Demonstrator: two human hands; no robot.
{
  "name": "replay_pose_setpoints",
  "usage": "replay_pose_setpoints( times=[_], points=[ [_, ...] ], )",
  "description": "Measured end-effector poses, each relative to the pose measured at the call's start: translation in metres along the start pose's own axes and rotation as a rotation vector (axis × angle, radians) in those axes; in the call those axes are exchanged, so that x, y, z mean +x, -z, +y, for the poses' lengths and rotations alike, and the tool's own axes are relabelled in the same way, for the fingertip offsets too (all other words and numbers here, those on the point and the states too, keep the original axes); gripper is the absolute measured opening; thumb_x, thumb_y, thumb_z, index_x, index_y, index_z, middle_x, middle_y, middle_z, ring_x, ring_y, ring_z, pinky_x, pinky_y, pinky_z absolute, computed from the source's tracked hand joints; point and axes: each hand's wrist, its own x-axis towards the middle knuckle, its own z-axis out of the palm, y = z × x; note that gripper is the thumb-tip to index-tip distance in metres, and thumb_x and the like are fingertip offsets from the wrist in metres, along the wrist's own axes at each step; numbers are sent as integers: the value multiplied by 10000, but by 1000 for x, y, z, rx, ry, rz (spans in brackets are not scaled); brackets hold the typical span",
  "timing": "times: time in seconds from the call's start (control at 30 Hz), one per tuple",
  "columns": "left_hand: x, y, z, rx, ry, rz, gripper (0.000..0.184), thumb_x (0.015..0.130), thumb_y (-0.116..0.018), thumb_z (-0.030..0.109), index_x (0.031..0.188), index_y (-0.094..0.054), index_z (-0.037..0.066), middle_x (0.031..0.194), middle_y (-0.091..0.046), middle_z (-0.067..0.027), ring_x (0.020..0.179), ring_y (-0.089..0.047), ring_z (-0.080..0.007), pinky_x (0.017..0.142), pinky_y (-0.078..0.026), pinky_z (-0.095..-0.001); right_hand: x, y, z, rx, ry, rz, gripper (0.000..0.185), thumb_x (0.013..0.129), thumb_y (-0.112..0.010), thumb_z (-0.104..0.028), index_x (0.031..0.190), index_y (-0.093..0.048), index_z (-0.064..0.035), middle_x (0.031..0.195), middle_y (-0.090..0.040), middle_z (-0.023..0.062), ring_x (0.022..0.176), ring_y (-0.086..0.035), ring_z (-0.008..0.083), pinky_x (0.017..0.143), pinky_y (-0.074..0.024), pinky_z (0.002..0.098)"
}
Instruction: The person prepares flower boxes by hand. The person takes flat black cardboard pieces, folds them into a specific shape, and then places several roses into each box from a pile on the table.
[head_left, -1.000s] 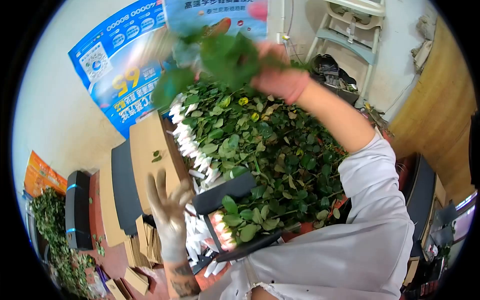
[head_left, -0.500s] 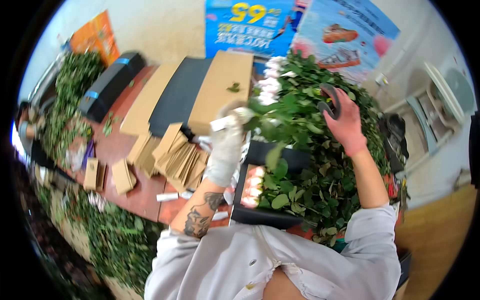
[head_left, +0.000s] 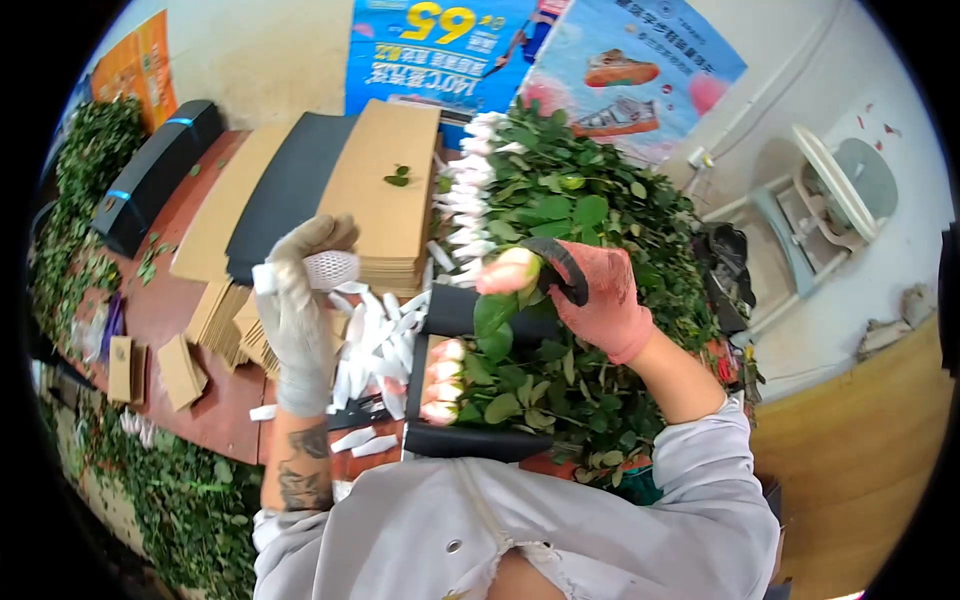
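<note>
My left hand (head_left: 300,305), in a whitish glove, is raised over the table with a white foam mesh sleeve (head_left: 331,270) pinched between thumb and fingers. My right hand (head_left: 590,290), in a pink glove with black fingertips, grips a pale pink rose (head_left: 508,272) just below its bloom. The bloom is bare and points left, with leaves hanging under it. Below lies an open black box (head_left: 480,440) with several pink roses (head_left: 443,382) lined up in it. Behind it, a row of roses in white sleeves (head_left: 473,195) edges a large heap of leafy stems (head_left: 600,200).
Many loose white sleeves (head_left: 375,345) lie left of the black box. Stacked brown cardboard sheets (head_left: 385,190), a dark sheet (head_left: 290,200) and small cardboard pieces (head_left: 215,320) cover the red table (head_left: 215,425). A long black box (head_left: 160,175) lies farther left; a white high chair (head_left: 830,190) stands right.
My right hand has come in from the heap and now grips a rose. My left hand has drawn away to the left with a mesh sleeve. The view has turned rightward.
</note>
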Motion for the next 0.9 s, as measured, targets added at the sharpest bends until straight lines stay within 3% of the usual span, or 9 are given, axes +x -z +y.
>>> replay_pose_setpoints(
  times=[0.07,0.17,0.23,0.43,0.53,0.67,0.73,0.87,0.9],
  points=[
    [6,4,-13,535,274,-118,532,872,-506,175,1326,-327,-36,1284,-442,-196,1128,-507,-253,878,-464,-356,-8,13,-3,-56,-9,43,394,686,-643,-106,1076,-579,-100,947,-629,61,805,-612,266,664,-475,350],
    [-6,-20,-23,812,-104,-300,740,692,-688,185,1328,-359,-4,1273,-452,-211,1251,-357,-341,1015,-326,-435,-16,18,7,55,-82,34,419,675,-645,-93,1089,-584,-107,945,-625,82,834,-602,281,717,-474,331],
    [-7,-60,-2,634,-233,-480,760,629,-761,254,1271,-438,5,1278,-461,-192,1267,-347,-362,1058,-257,-434,-18,20,2,69,-74,26,423,668,-644,-81,1087,-583,-97,942,-623,91,828,-603,287,714,-476,335],
    [5,-136,26,243,-274,-654,346,570,-705,67,904,-630,22,939,-616,-141,872,-588,-282,777,-456,-362,-38,51,-3,74,-32,-30,472,686,-639,-130,1142,-548,-47,1031,-595,142,887,-582,303,771,-449,358],
    [8,-150,36,279,-406,-813,322,572,-715,79,881,-636,28,936,-619,-136,856,-592,-274,776,-455,-369,-42,87,18,287,-129,-325,494,673,-652,-139,1149,-550,-54,1092,-581,131,936,-567,297,802,-439,377],
    [7,-158,31,228,-437,-787,604,622,-740,151,1169,-536,-5,1174,-546,-182,1093,-525,-327,940,-394,-379,-47,130,30,43,-114,-202,439,648,-605,-61,1087,-583,-55,1022,-595,129,914,-570,297,799,-465,361],
    [10,-137,19,278,-366,-779,572,758,-661,256,1234,-468,4,1219,-496,-196,1161,-454,-361,975,-362,-388,-67,160,51,-58,-605,427,271,751,-584,-67,1013,-599,0,900,-626,87,802,-590,195,711,-474,288],
    [-11,-61,-13,627,229,-1185,437,806,-593,288,1161,-539,40,1196,-519,-164,1119,-485,-320,953,-390,-379,-101,292,107,-352,-178,1104,184,801,-610,-56,944,-646,54,947,-651,71,822,-583,151,756,-456,266],
    [-30,-40,-39,757,91,-1202,429,808,-582,286,1154,-541,34,1188,-524,-168,1126,-483,-323,956,-389,-398,-100,315,98,-525,-100,1084,205,812,-619,-104,934,-636,60,920,-652,93,790,-584,169,739,-462,287]
  ],
)
